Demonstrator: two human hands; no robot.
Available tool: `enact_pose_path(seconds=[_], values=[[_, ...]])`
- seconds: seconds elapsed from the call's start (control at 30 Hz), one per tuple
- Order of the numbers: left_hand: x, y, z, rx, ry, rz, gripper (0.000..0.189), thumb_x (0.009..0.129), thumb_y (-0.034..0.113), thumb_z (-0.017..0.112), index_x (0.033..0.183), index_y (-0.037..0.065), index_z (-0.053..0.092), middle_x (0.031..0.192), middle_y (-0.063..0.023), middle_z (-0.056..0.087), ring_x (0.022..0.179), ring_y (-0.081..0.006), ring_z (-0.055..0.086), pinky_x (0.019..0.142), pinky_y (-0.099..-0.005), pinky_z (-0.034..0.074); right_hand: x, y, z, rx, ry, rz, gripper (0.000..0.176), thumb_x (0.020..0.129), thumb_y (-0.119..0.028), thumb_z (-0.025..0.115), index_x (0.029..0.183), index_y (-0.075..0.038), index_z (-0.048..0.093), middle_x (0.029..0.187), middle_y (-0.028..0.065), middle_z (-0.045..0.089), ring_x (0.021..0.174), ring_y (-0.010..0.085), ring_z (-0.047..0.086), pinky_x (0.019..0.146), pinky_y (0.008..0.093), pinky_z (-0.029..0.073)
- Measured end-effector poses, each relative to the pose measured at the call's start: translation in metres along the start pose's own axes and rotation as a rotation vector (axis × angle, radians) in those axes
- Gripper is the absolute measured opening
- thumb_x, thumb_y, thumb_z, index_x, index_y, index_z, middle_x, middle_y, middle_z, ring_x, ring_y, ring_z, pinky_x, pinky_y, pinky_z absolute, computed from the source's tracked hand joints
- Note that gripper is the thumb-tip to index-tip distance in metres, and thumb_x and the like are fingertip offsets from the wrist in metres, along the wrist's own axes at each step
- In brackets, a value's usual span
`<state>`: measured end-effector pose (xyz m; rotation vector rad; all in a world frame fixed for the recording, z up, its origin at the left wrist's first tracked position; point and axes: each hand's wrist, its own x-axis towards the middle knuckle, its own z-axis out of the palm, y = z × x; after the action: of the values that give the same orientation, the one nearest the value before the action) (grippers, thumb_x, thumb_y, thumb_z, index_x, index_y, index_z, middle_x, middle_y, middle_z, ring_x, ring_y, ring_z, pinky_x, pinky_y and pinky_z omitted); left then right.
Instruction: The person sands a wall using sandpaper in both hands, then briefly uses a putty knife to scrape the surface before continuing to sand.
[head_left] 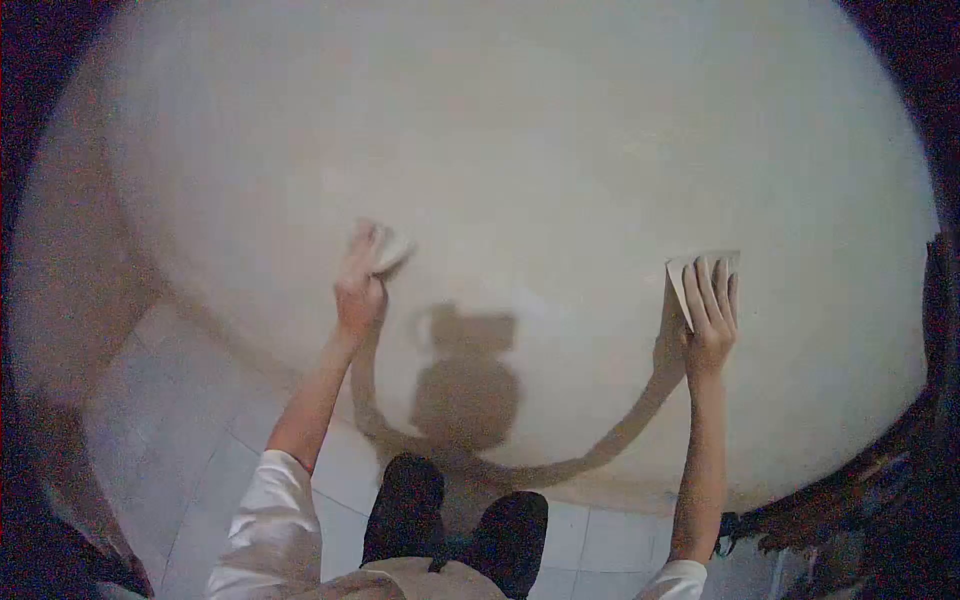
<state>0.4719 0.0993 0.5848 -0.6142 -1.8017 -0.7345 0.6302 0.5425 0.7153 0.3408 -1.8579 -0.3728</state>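
My left hand (362, 285) is raised in front of the pale wall (560, 130), left of centre, its fingers closed around a whitish wad (393, 250) that looks like cloth or paper. Motion smears both the fingers and the wad. Farther right, my right hand (712, 320) presses a pale, stiff, paper-like sheet (678, 275) against the wall. Its fingers lie long across the sheet, pointing up, and the sheet's corners stick out beyond them.
Shadows of my head and arms (465, 390) fall on the wall between my hands. Below lies a tiled floor (225, 480), with my dark shoes (405, 505) close to the wall's foot. Another wall (70, 270) meets it at the left. Dark, ragged material (850, 510) sits at lower right.
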Motion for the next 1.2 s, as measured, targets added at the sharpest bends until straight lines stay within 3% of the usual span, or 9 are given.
enact_pose_path(seconds=[0.07, 0.2, 0.23, 0.3, 0.47, 0.5, 0.57, 0.7, 1.2], values=[[0.034, 0.005, 0.0, -0.181, 0.36, -0.516, 0.039, 0.097, 0.028, 0.052, 0.122, 0.001, 0.064, 0.138, -0.0199, 0.054, 0.127, -0.0257, 0.054, 0.102, -0.0333, 0.043, 0.003, 0.013, -0.003, 0.025, -0.023, -0.018, 0.042, 0.088, -0.016, 0.058, 0.129, -0.01, 0.061, 0.137, 0.0094, 0.057, 0.132, 0.0362, 0.046, 0.11, 0.0548, 0.035], [0.066, 0.028, 0.005, -0.27, 0.34, -1.148, 0.035, 0.096, 0.006, 0.054, 0.13, -0.003, 0.055, 0.132, -0.0226, 0.057, 0.125, -0.0293, 0.055, 0.106, -0.0369, 0.039, -0.002, 0.022, 0.004, 0.008, -0.037, -0.043, 0.043, 0.094, -0.028, 0.049, 0.131, -0.01, 0.059, 0.139, 0.0095, 0.055, 0.132, 0.0367, 0.046, 0.11, 0.0554, 0.035], [0.058, 0.032, 0.015, -0.267, 0.341, -1.148, 0.035, 0.096, 0.006, 0.054, 0.13, -0.003, 0.055, 0.132, -0.0226, 0.057, 0.125, -0.0293, 0.055, 0.106, -0.0369, 0.039, -0.005, 0.021, 0.008, -0.001, -0.023, -0.029, 0.044, 0.095, -0.032, 0.047, 0.131, -0.01, 0.059, 0.139, 0.0097, 0.055, 0.132, 0.0365, 0.046, 0.11, 0.0554, 0.035], [0.043, 0.055, 0.038, -0.129, 0.439, -0.546, 0.036, 0.096, 0.007, 0.054, 0.131, 0.0, 0.056, 0.134, -0.0226, 0.055, 0.131, -0.0301, 0.049, 0.109, -0.0381, 0.036, -0.007, 0.021, 0.011, 0.008, -0.001, -0.023, 0.043, 0.094, -0.03, 0.049, 0.13, -0.009, 0.06, 0.138, 0.0096, 0.055, 0.132, 0.0364, 0.046, 0.11, 0.0553, 0.035], [0.017, 0.023, 0.007, 0.047, 0.121, -0.163, 0.048, 0.086, -0.011, 0.04, 0.13, -0.001, 0.056, 0.142, -0.0196, 0.048, 0.135, -0.0329, 0.042, 0.113, -0.0393, 0.031, -0.01, 0.02, -0.001, 0.014, -0.032, -0.03, 0.04, 0.091, -0.022, 0.054, 0.128, -0.008, 0.061, 0.137, 0.0095, 0.057, 0.132, 0.0365, 0.047, 0.11, 0.0549, 0.035], [0.016, 0.014, 0.005, 0.041, 0.12, -0.157, 0.048, 0.086, -0.011, 0.04, 0.13, -0.001, 0.056, 0.142, -0.0196, 0.048, 0.135, -0.0329, 0.042, 0.113, -0.0393, 0.031, -0.011, 0.023, -0.003, 0.003, -0.033, -0.021, 0.04, 0.091, -0.02, 0.056, 0.129, -0.008, 0.061, 0.137, 0.0095, 0.057, 0.132, 0.0368, 0.047, 0.11, 0.0549, 0.035], [0.002, -0.008, 0.008, -0.161, 0.252, -0.715, 0.042, 0.092, -0.003, 0.042, 0.133, -0.003, 0.053, 0.143, -0.0205, 0.047, 0.135, -0.0331, 0.042, 0.112, -0.0372, 0.032, -0.015, 0.019, -0.001, -0.006, -0.04, -0.014, 0.04, 0.09, -0.018, 0.057, 0.129, -0.008, 0.061, 0.136, 0.0096, 0.057, 0.131, 0.0371, 0.047, 0.11, 0.0548, 0.035], [-0.001, -0.011, 0.037, -0.06, 0.328, -0.827, 0.04, 0.099, 0.007, 0.048, 0.138, -0.003, 0.047, 0.143, -0.022, 0.045, 0.137, -0.0324, 0.04, 0.108, -0.0354, 0.036, -0.029, 0.01, 0.027, 0.061, 0.021, 0.049, 0.038, 0.09, -0.015, 0.058, 0.127, -0.008, 0.062, 0.134, 0.0099, 0.058, 0.131, 0.0367, 0.048, 0.11, 0.0544, 0.036], [-0.009, 0.046, -0.016, -0.106, 0.017, -0.046, 0.053, 0.079, -0.007, 0.051, 0.132, -0.002, 0.054, 0.142, -0.025, 0.046, 0.134, -0.0426, 0.04, 0.112, -0.049, 0.033, 0.001, -0.072, -0.017, 0.136, -0.104, -0.128, 0.041, 0.085, -0.019, 0.062, 0.124, -0.007, 0.064, 0.136, 0.0096, 0.058, 0.131, 0.0353, 0.048, 0.111, 0.0555, 0.034]])
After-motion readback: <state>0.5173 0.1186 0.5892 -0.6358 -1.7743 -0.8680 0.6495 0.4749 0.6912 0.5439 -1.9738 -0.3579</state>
